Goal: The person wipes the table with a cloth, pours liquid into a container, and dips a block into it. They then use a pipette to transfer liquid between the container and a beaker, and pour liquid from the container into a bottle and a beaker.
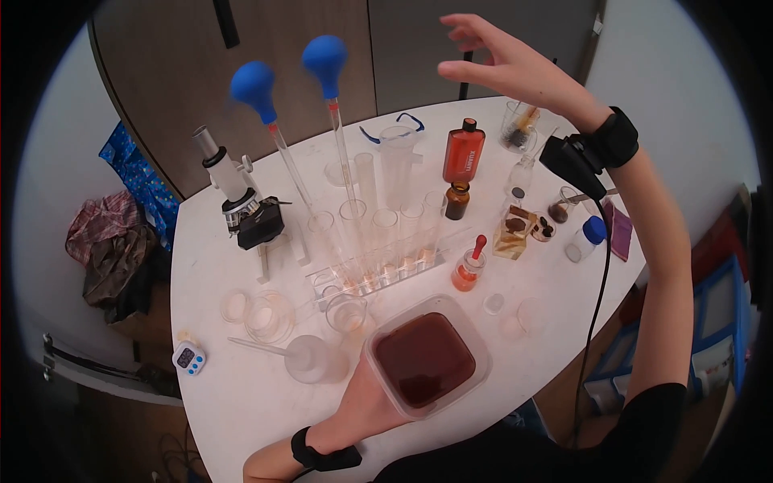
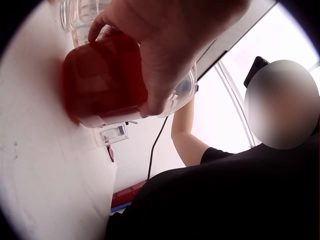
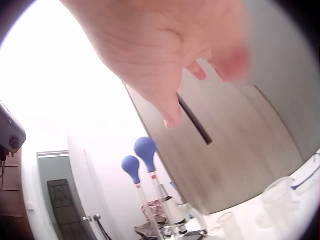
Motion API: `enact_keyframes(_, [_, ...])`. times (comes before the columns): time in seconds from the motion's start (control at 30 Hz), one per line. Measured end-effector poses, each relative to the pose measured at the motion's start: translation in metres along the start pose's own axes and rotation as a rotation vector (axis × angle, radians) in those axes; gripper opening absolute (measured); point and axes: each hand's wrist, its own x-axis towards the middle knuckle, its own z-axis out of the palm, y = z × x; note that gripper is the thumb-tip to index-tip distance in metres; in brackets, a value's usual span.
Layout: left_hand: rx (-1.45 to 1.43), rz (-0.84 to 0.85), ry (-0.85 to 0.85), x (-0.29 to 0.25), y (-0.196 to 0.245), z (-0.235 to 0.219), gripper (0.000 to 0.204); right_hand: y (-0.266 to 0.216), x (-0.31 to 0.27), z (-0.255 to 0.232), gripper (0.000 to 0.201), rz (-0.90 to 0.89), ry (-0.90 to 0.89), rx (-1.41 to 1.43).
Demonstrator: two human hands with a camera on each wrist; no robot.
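Observation:
My left hand (image 1: pixel 374 398) grips a square clear plastic container (image 1: pixel 480 354) of dark red liquid (image 1: pixel 425 358) by its left side. In the left wrist view, the thumb and fingers spread around the container (image 2: pixel 107 80), and the liquid shows red through its wall. My right hand (image 1: pixel 503 60) is raised beyond the far edge of the table, its fingers parted and loosely bent with nothing in them. The right wrist view shows that hand (image 3: pixel 150 55) in the air, higher than two pipettes with blue rubber bulbs (image 3: pixel 145 152).
Behind the container stands a clear rack (image 1: pixel 439 259) of test tubes holding both pipettes. A squeeze bottle (image 1: pixel 310 358) and beaker (image 1: pixel 346 314) stand left of it, a dropper bottle (image 1: pixel 465 274) behind right. A microscope (image 1: pixel 241 193) and a red bottle (image 1: pixel 465 153) stand farther back.

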Motion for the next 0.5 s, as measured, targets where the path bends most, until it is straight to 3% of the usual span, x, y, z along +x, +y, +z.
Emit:
enact_keyframes(0.03, [-0.015, -0.001, -0.006, 0.000, 0.001, -0.001, 0.071, -0.020, 0.010, 0.010, 0.060, -0.118, 0.081, 0.036])
enact_keyframes(0.1, [-0.025, -0.016, -0.004, -0.002, -0.002, 0.001, 0.072, -0.126, 0.026, 0.058, 0.043, -0.054, 1.077, 0.027])
enact_keyframes(0.13, [-0.040, -0.023, 0.000, -0.003, -0.004, 0.002, 0.073, -0.133, 0.029, 0.058, 0.043, -0.045, 1.074, 0.037])
enact_keyframes(0.2, [-0.030, -0.040, -0.021, -0.004, -0.007, 0.003, 0.075, -0.141, 0.039, 0.056, 0.054, 0.013, 0.767, 0.208])
enact_keyframes(0.23, [-0.021, -0.042, -0.041, -0.005, -0.008, 0.002, 0.077, -0.132, 0.048, 0.049, 0.054, 0.018, 0.762, 0.221])
enact_keyframes(0.3, [0.004, -0.041, -0.029, -0.007, -0.006, 0.003, 0.080, -0.106, 0.061, 0.031, 0.054, -0.045, -0.102, 0.550])
enact_keyframes(0.4, [-0.042, -0.037, 0.034, -0.008, -0.010, 0.005, 0.083, -0.107, 0.056, 0.034, 0.047, -0.064, -0.088, 0.334])
enact_keyframes(0.5, [-0.060, -0.045, 0.013, -0.011, -0.012, 0.008, 0.089, -0.116, 0.042, 0.018, 0.039, -0.005, -0.126, 0.377])
